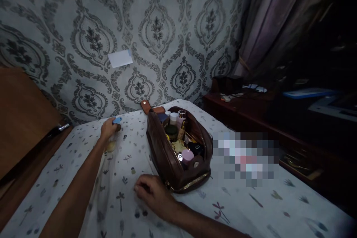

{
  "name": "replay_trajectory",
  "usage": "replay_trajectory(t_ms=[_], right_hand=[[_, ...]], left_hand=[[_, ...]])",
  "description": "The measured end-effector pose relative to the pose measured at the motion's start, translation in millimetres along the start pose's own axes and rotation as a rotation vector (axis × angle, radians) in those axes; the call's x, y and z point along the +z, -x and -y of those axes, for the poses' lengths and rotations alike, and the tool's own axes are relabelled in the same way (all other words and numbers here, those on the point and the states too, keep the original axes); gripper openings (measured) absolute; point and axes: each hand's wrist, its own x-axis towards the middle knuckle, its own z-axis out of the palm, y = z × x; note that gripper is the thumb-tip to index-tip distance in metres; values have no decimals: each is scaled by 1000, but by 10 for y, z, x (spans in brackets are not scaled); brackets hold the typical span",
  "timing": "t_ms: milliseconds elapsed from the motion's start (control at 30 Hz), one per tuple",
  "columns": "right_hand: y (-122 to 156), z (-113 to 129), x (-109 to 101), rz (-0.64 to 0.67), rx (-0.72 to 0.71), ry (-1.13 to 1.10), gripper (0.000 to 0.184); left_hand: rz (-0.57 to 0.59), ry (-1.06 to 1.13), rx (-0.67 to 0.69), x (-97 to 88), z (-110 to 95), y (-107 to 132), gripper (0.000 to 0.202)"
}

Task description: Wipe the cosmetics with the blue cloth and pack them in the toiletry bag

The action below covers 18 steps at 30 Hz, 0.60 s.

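Observation:
My left hand (108,129) reaches over the bed at the left, its fingers closed on a small light-blue object (117,120) whose kind I cannot make out. A brown cosmetic bag (164,158) stands unzipped in the middle. Inside are a pink-lidded jar (187,155), a white-capped container (173,119), a gold-capped bottle (182,131), a dark round jar (171,132) and a black item (197,148). In front of the bag's near left corner, my right hand (152,192) rests loosely curled, with nothing visible in it.
The bed's white patterned sheet (122,215) lies beneath everything. A brown board (25,115) rises at the left, and a patterned wall (156,52) with a white card (120,58) stands behind. On the right are a dark red cabinet (237,106) and a blurred patch.

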Motion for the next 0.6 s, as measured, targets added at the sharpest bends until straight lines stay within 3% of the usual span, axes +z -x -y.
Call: replay_trajectory(t_ms=[167,400,500,600], right_hand=[[-9,-30,8,-2,-23,-28,16],[-1,-21,-11,-23,22,-160,19],[6,-4,-23,-18,16,-174,19],[10,-10,-23,-9,10,-177,20]], left_hand=[[-54,122,64,-63,-60,153,40],[175,301,374,304,-472,626,24],[221,388,436,241,-554,828,26],[238,479,408,49,-519,995,20]])
